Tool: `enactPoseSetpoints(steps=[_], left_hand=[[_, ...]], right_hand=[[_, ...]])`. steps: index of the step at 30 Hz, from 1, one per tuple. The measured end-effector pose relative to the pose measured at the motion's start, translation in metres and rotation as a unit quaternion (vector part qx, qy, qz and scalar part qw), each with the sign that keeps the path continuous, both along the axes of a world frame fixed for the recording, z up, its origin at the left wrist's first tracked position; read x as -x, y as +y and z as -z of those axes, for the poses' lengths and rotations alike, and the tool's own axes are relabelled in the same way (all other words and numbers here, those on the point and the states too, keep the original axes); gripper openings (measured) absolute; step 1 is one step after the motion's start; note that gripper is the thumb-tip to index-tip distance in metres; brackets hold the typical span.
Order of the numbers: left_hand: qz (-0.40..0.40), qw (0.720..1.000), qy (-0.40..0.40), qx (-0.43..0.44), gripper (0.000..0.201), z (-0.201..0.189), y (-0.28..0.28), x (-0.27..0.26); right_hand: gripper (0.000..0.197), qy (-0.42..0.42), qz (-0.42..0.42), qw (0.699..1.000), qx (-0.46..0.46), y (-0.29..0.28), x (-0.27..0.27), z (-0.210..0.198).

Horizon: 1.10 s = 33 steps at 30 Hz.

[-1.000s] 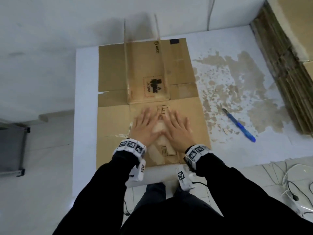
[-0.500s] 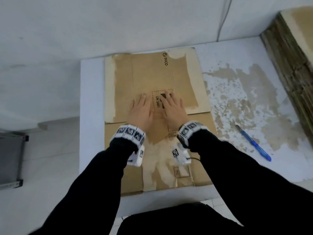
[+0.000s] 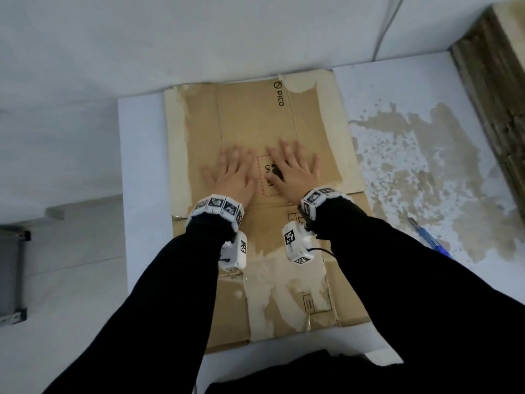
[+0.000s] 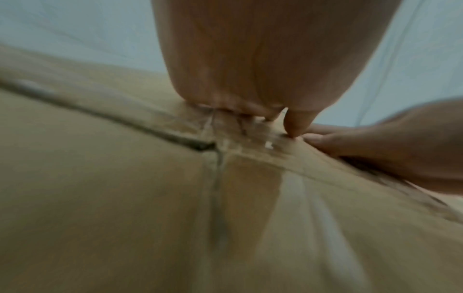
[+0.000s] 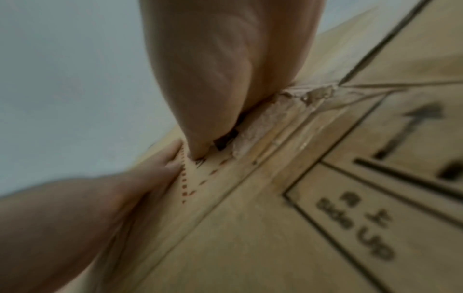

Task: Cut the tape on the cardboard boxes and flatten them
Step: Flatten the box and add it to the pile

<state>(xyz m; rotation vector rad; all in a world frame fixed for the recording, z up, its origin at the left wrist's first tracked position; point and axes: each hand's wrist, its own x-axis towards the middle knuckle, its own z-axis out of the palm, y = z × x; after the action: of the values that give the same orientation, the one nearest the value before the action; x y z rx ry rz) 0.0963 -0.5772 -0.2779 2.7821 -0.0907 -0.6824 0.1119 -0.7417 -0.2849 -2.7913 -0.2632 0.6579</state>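
Head view shows a grey metal unit at the far left on the floor, well apart from the white table. On that table lies the cardboard box, pressed flat, its far panel printed with a logo and its near panels streaked with pale torn patches and tape residue. The left hand rests palm down on the far panel, fingers straight and spread, holding nothing; a band of black-and-white markers circles its wrist above a black sleeve. Just beside it, across a dashed red label, the right hand lies flat in the same way, fingers extended and partly covering the label's print. Left wrist view is blurred, yet it shows the left hand with fingertips down on the cardboard near a fold seam, the other hand's thumb close by at the right. Right wrist view shows the right hand pressing beside a torn edge, near a printed "UP" mark. Further right on the table, a blue pen lies on a stained, peeling patch, and a stack of flattened cardboard stands at the far right edge.
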Motion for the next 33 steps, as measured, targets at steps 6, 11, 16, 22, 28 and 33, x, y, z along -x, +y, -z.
enactPoseSetpoints(steps=[6,11,16,22,28,33], left_hand=[[-0.358,0.931,-0.071,0.010,0.075,-0.005,0.039,0.084],[-0.541,0.830,-0.091,0.103,0.064,-0.013,0.045,0.091],[-0.508,0.839,-0.118,0.154,0.043,-0.021,0.055,0.103],[-0.498,0.821,-0.218,0.171,0.031,-0.059,0.026,0.125],[-0.456,0.796,-0.313,0.246,0.032,-0.118,-0.063,0.136],[-0.404,0.797,-0.311,0.325,0.034,-0.151,-0.190,0.131]], right_hand=[[0.061,-0.058,0.243,0.968,-0.026,-0.071,0.053,-0.013],[0.053,-0.064,0.430,0.898,-0.061,-0.094,0.063,-0.022],[0.042,-0.024,0.338,0.930,-0.146,-0.111,0.069,-0.041],[0.030,-0.093,0.271,0.933,-0.217,-0.131,0.084,-0.081],[0.036,-0.176,0.262,0.916,-0.248,-0.239,0.100,-0.144],[0.035,-0.206,0.299,0.894,-0.262,-0.374,0.127,-0.187]])
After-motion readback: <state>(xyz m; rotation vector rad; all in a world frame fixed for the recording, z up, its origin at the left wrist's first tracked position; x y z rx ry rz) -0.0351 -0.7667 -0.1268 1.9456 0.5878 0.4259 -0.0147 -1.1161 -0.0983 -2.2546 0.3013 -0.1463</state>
